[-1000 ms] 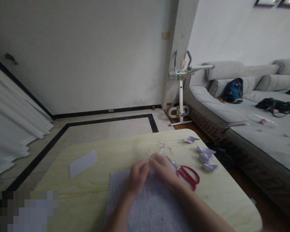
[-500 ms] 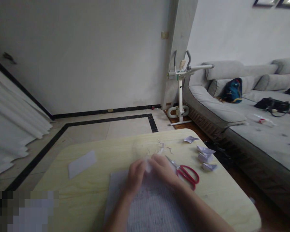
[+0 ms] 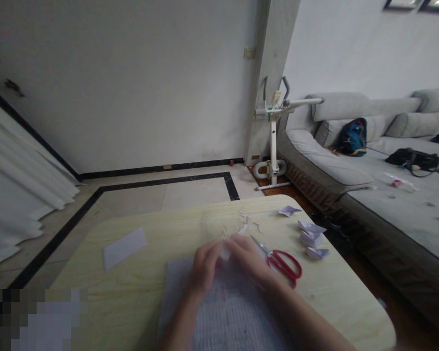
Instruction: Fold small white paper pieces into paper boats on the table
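Between my two hands is a small piece of white paper, mostly covered by the fingers and a little blurred. My left hand closes on its left side, and my right hand closes on its right side. Both are above the far end of a written-on lined sheet. Just right of my right hand lie scissors with red handles, blades toward the hand. Thin paper scraps are scattered beyond my fingertips.
Several folded paper boats stand along the right side of the pale wooden table. A white paper piece lies at the left. Past the table are a white exercise machine and a grey sofa.
My hands have shifted slightly apart, the left one a little to the left, and more of the white paper shows between them. The scissors and boats have stayed put.
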The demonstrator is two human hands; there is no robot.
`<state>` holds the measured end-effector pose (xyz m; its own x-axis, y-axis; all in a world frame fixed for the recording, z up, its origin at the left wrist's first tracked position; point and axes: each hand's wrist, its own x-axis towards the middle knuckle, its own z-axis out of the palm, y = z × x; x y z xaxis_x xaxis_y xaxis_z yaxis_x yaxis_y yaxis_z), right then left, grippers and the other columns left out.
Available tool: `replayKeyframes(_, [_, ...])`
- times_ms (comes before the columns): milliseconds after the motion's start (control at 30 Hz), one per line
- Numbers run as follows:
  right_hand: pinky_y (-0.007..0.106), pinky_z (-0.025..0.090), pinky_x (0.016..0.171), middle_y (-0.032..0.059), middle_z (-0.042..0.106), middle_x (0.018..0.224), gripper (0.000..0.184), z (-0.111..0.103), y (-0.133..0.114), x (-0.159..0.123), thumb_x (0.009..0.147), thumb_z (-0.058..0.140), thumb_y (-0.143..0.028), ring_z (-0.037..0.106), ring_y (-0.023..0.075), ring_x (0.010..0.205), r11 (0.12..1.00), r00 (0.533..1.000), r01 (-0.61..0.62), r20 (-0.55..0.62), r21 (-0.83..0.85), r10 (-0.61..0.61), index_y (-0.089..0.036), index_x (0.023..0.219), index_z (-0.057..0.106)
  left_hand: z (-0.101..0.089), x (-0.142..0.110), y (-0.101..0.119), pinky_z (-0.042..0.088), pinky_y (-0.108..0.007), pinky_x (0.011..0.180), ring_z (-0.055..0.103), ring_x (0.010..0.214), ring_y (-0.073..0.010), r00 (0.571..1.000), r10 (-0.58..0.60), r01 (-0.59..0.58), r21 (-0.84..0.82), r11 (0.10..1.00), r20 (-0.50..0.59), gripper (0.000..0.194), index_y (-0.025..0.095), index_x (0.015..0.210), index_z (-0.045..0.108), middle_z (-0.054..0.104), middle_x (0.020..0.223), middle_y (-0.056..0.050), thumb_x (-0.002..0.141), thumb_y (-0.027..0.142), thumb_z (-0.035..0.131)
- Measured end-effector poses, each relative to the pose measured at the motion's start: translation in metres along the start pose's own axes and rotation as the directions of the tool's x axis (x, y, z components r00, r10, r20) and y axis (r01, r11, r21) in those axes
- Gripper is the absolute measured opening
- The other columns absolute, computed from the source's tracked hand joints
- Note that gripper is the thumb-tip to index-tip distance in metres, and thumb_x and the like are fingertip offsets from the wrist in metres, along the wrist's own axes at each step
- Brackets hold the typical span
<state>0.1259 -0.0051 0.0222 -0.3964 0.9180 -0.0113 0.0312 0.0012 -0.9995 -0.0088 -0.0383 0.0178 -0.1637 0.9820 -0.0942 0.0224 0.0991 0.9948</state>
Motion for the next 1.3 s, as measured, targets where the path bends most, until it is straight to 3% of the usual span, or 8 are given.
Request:
replayKeyframes(133, [0.020,0.032,0.046,-0.0026,0.045,0.056,0.046,0.000,-0.003,-0.002,0.082,0.052,-0.058,0.041,0.0102,0.053,1.000,1.000,-0.004,-0.001,0.001,0.004,-0.016,0.062,0.053,-0.001,0.000,-0.002,0.036,-0.022,0.046,0.047,0.050,-0.0131,1.000,0.009,-0.009,-0.011,1.000,0.010,0.031,0.015,0.065,0.062,0.051,0.052,0.002,0.072,0.045,0.060])
replayKeyframes(367, [0.020,0.031,0.046,-0.0031,0.045,0.054,0.045,-0.002,-0.003,0.000,0.080,0.053,-0.057,0.040,0.0095,0.050,0.999,0.999,-0.038,-0.026,0.026,0.039,-0.016,0.061,0.052,-0.003,0.003,-0.008,0.032,-0.022,0.047,0.040,0.046,-0.0103,0.993,0.086,-0.085,-0.013,0.996,0.079,0.035,0.019,0.051,0.044,0.040,0.046,0.005,0.077,0.039,0.054])
replayKeyframes(600, [0.020,0.030,0.045,-0.0037,0.043,0.051,0.048,-0.001,0.003,0.002,0.078,0.054,-0.059,0.037,0.0090,0.048,0.998,0.996,-0.046,-0.076,0.048,0.049,-0.015,0.058,0.053,-0.002,0.003,-0.004,0.034,-0.023,0.049,0.043,0.046,-0.0108,0.992,0.054,-0.052,-0.019,0.998,0.112,0.036,0.019,0.048,0.043,0.041,0.045,0.004,0.079,0.036,0.050])
replayKeyframes(833, [0.020,0.031,0.046,-0.0017,0.050,0.054,0.047,-0.003,-0.002,-0.001,0.081,0.053,-0.056,0.041,0.0092,0.048,0.997,0.998,-0.036,0.054,0.073,0.032,-0.014,0.062,0.058,-0.004,0.005,-0.007,0.033,-0.022,0.046,0.042,0.043,-0.0097,0.992,0.073,-0.067,-0.054,0.996,0.104,0.037,0.019,0.048,0.039,0.038,0.044,0.005,0.078,0.036,0.052])
replayKeyframes(933, [0.021,0.032,0.045,-0.0019,0.050,0.051,0.045,-0.003,-0.004,-0.002,0.081,0.054,-0.054,0.043,0.0094,0.046,0.989,0.997,-0.041,0.071,0.139,0.031,-0.015,0.060,0.058,-0.003,0.004,-0.011,0.034,-0.021,0.046,0.043,0.044,-0.0094,0.988,0.048,-0.037,-0.080,0.996,0.143,0.034,0.018,0.052,0.045,0.040,0.046,0.006,0.079,0.038,0.054])
replayKeyframes(1067, [0.024,0.042,0.054,0.0022,0.059,0.058,0.046,-0.002,-0.005,-0.003,0.084,0.049,-0.055,0.055,0.0138,0.055,0.978,0.984,-0.048,0.179,0.203,0.011,-0.015,0.066,0.062,-0.001,0.004,-0.015,0.037,-0.021,0.045,0.046,0.045,-0.0100,0.987,-0.028,0.048,-0.122,0.991,0.157,0.028,0.015,0.066,0.059,0.046,0.049,0.005,0.077,0.041,0.057])
replayKeyframes(1300, [0.024,0.043,0.055,0.0030,0.061,0.060,0.041,-0.001,-0.003,-0.001,0.085,0.051,-0.050,0.055,0.0138,0.056,0.985,0.991,-0.034,0.133,0.169,0.011,-0.015,0.066,0.061,-0.001,0.003,-0.013,0.039,-0.022,0.045,0.049,0.044,-0.0116,0.996,-0.043,0.051,-0.095,0.994,0.082,0.029,0.014,0.063,0.062,0.050,0.046,0.003,0.074,0.040,0.059])
